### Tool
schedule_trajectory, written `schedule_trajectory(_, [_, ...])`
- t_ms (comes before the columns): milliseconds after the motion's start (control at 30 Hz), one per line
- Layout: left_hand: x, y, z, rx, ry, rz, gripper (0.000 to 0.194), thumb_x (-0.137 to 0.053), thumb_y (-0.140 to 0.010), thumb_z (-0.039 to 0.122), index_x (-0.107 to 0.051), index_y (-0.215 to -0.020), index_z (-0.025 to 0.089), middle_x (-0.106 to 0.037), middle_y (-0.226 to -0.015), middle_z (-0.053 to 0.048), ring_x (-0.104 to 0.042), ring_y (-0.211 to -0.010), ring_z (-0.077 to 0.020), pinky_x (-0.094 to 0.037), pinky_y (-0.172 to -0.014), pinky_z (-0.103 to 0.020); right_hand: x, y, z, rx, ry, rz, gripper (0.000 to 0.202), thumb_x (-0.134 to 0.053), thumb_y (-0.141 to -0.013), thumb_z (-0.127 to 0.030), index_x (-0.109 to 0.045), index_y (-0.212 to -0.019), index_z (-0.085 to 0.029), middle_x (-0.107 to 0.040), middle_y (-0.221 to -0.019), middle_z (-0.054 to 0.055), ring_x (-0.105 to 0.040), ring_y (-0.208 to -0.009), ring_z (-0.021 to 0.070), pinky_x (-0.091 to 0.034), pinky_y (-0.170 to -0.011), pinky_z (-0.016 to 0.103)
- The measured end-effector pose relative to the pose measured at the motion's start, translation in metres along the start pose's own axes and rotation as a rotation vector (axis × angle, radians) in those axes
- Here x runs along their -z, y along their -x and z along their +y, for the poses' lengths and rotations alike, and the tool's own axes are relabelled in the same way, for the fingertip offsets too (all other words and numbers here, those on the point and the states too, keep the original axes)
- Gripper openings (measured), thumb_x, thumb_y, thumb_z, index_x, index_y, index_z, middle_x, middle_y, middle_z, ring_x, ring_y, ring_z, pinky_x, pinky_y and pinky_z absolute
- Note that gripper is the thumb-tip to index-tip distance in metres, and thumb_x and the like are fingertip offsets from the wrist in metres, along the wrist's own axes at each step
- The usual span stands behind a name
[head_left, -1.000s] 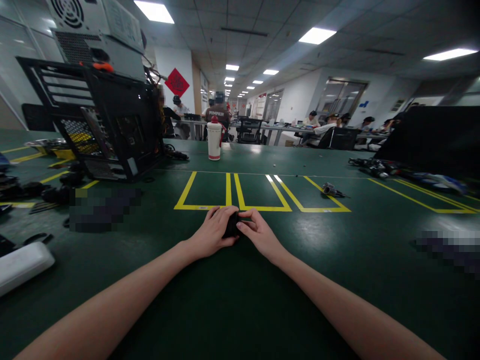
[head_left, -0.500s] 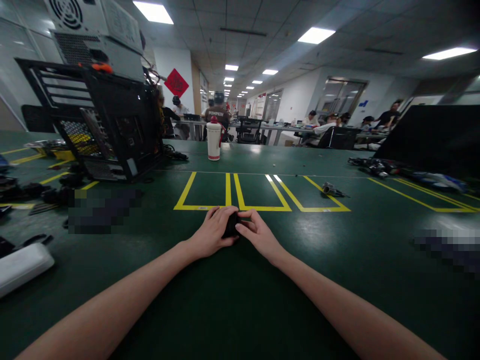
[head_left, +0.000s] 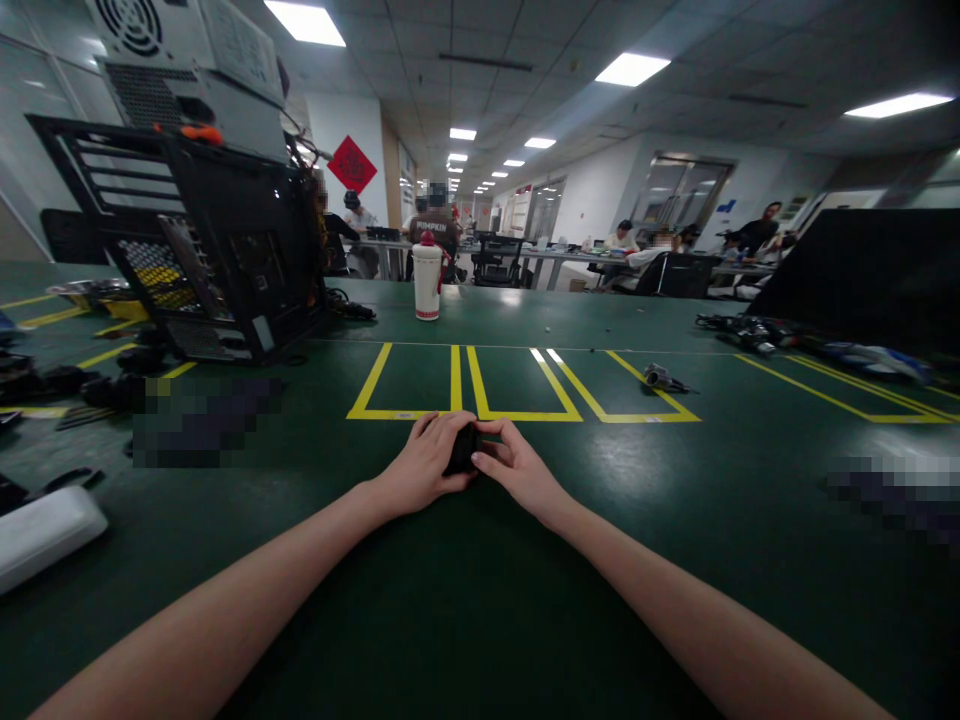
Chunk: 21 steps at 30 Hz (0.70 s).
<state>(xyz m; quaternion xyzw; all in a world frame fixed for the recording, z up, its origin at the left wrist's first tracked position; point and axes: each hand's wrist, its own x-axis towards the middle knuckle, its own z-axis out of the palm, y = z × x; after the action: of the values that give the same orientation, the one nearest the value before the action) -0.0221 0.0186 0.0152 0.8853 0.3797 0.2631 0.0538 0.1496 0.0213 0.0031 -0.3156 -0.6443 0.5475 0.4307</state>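
Note:
A small black object [head_left: 462, 452] with a dark, boxy look sits between my hands, low over the green table [head_left: 480, 600]; its kind cannot be made out. My left hand [head_left: 429, 463] is wrapped over its left side and top, thumb along the near edge. From the right, my right hand [head_left: 517, 470] pinches its edge between thumb and fingers. Much of the object is hidden by the fingers. Just beyond the hands, yellow tape outlines [head_left: 525, 417] mark the tabletop.
A black computer case [head_left: 255, 260] with power supplies [head_left: 202, 80] on top stands at left. A white cup [head_left: 427, 285] with a red lid is beyond the tape. A small metallic part [head_left: 660, 378] lies right. A white bar [head_left: 49, 535] lies near left. People sit in the background.
Both hands stay in nearly the same place around the black object. The view shifts very slightly, and a person in the right background has changed posture.

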Motion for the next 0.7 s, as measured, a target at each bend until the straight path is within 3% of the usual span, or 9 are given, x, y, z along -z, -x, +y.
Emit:
schedule_trajectory(200, [0.0008, -0.0004, 0.0014, -0.010, 0.004, 0.004, 0.062, -0.057, -0.073, 0.025, -0.022, -0.124, 0.020, -0.043, -0.120, -0.008, -0.038, -0.114, -0.0221, -0.019, -0.102, -0.042, -0.0009, -0.0012, 0.0009, 0.008, 0.066, 0.077, 0.019, -0.054, -0.076, -0.024, -0.048, -0.094, -0.024, -0.052, -0.102, 0.001, -0.053, -0.097, 0.0165, -0.045, -0.084, 0.035])
schedule_trajectory(367, [-0.0016, 0.0000, -0.0003, -0.012, 0.001, 0.012, 0.061, -0.057, -0.073, 0.025, -0.023, -0.123, 0.021, -0.043, -0.120, -0.008, -0.039, -0.114, -0.0227, -0.019, -0.101, -0.043, 0.0021, -0.0036, 0.0026, -0.002, 0.108, 0.056, 0.029, -0.053, -0.076, -0.024, -0.048, -0.104, -0.024, -0.050, -0.109, 0.002, -0.051, -0.101, 0.0171, -0.040, -0.091, 0.037])
schedule_trajectory(700, [-0.0038, -0.0004, -0.0026, -0.015, 0.001, 0.020, 0.063, -0.058, -0.072, 0.025, -0.022, -0.124, 0.020, -0.043, -0.119, -0.008, -0.038, -0.114, -0.0227, -0.018, -0.101, -0.043, -0.0033, 0.0002, -0.0026, 0.011, 0.029, 0.051, 0.021, -0.054, -0.075, -0.023, -0.048, -0.095, -0.023, -0.051, -0.100, 0.001, -0.053, -0.097, 0.0154, -0.044, -0.085, 0.033])
